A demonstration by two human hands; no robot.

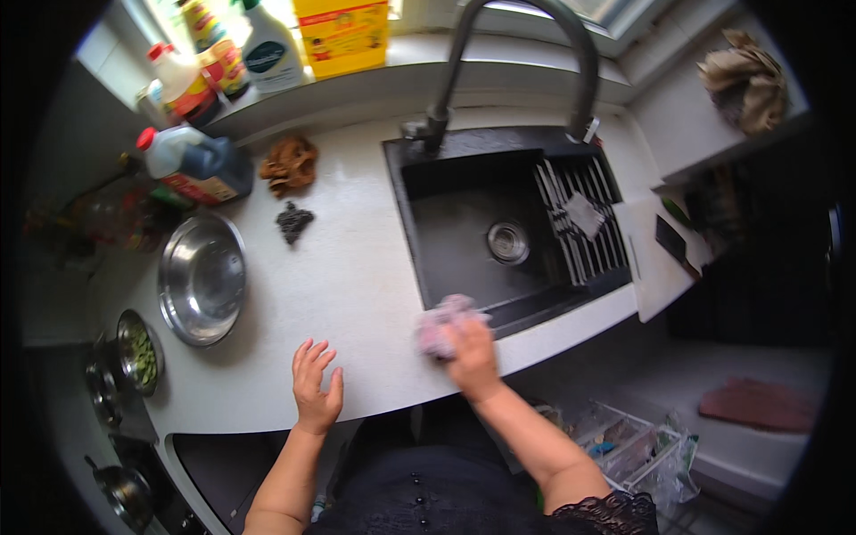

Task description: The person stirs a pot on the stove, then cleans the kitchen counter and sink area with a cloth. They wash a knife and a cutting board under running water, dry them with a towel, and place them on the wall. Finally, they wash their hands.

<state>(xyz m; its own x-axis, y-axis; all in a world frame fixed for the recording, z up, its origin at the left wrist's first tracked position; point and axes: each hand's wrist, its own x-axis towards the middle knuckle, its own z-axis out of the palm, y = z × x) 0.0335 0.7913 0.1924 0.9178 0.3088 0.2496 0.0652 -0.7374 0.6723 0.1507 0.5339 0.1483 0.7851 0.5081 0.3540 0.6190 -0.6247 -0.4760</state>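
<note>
My right hand (474, 357) is closed on a pink and white cloth (446, 328), bunched up at the front left corner of the black sink (410, 214). The cloth is slightly blurred and overlaps the sink's rim and the white countertop (348, 259). My left hand (316, 385) hovers at the counter's front edge with its fingers apart, holding nothing. In the sink basin, a round metal drain (507, 242) shows. A rack of dark bars (571, 254) spans the sink's right side, with a small pale crumpled piece (584, 215) on it.
A large steel bowl (203, 281) and a smaller bowl of green pieces (140, 353) stand left. Behind them are a jug of dark liquid (201, 165), a brown crumpled item (289, 167) and a dark scrubber (292, 222). A faucet (437, 125) arches over the sink; a white cutting board (655, 259) lies right.
</note>
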